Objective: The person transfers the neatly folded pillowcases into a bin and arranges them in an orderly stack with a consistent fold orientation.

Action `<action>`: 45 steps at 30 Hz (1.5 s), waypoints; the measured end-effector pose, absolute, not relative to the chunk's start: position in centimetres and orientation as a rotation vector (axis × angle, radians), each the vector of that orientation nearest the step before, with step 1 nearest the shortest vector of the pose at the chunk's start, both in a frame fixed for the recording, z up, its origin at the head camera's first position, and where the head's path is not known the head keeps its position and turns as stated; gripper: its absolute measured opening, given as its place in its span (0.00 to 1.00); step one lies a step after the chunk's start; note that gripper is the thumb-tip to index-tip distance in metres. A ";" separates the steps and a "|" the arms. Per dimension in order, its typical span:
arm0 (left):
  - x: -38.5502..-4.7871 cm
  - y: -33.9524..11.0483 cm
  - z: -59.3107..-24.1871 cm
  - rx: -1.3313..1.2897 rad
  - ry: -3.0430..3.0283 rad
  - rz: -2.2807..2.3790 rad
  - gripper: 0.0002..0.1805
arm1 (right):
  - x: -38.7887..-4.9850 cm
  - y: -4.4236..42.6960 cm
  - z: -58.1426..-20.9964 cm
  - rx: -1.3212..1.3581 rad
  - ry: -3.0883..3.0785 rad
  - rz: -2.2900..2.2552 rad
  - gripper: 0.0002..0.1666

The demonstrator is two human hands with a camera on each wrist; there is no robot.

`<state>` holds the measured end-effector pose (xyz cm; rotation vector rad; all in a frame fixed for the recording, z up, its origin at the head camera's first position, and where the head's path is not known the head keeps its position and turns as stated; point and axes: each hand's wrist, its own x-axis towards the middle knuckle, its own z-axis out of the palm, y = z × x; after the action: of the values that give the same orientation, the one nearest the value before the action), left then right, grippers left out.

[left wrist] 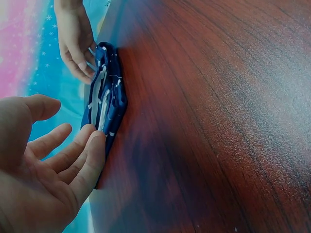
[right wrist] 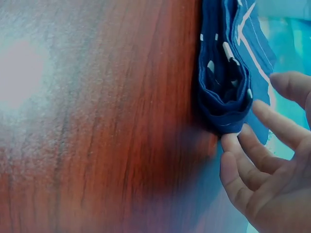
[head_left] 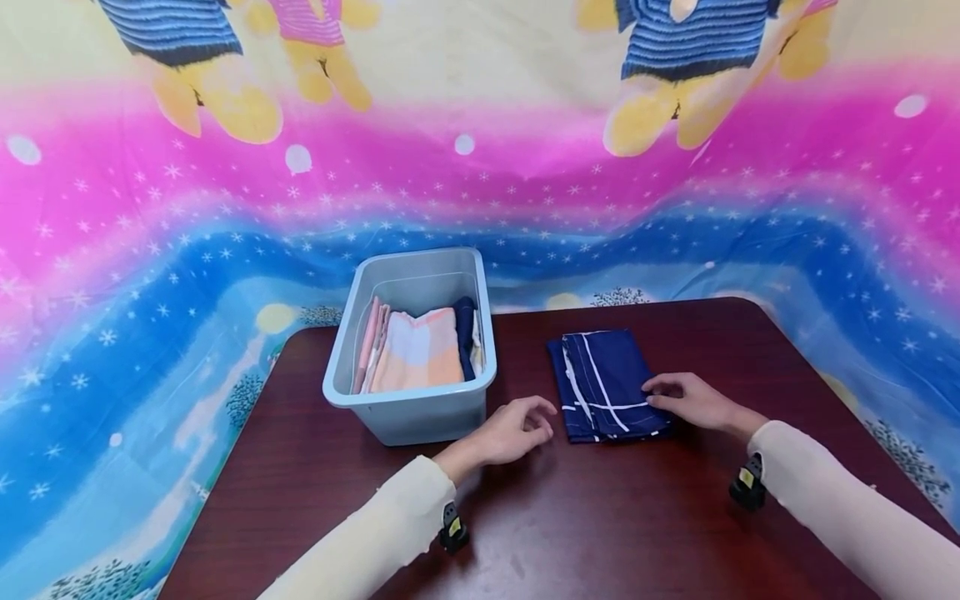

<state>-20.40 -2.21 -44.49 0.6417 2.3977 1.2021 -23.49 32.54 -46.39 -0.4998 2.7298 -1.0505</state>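
Note:
A folded navy blue cloth with white lines [head_left: 611, 383] lies flat on the table, its stacked layers showing at the near edge. My right hand [head_left: 693, 400] is at the cloth's right side. In the right wrist view, fingertips of the right hand [right wrist: 272, 165] touch or nearly touch the folded end, and the thumb stands apart from it. My left hand [head_left: 512, 432] hovers left of the cloth with loosely bent fingers and nothing in them. The left wrist view shows the left hand [left wrist: 53, 170] palm up beside the cloth [left wrist: 109, 97].
Left of the cloth stands a grey-blue plastic bin [head_left: 420, 417]. Folded fabrics stand inside it, among them a peach and white checked one [head_left: 416, 350], a pink one [head_left: 367, 346] and a dark blue one [head_left: 466, 337]. A printed curtain [head_left: 465, 192] hangs behind the brown table [head_left: 525, 533].

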 end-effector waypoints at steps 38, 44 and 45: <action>-21.5 -2.7 -45.4 0.517 2.317 1.352 0.18 | -26.5 31.0 -45.3 0.180 2.505 -1.094 0.26; -21.6 -2.6 -45.3 0.509 2.323 1.351 0.18 | -27.1 30.7 -45.9 0.107 2.482 -1.093 0.27; -21.6 -2.6 -45.2 0.508 2.320 1.352 0.18 | -27.2 30.7 -46.0 0.102 2.474 -1.089 0.26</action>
<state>-21.61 -2.63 -45.25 0.5085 2.3202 1.3523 -27.24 30.71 -45.98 0.1018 2.4738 -1.0894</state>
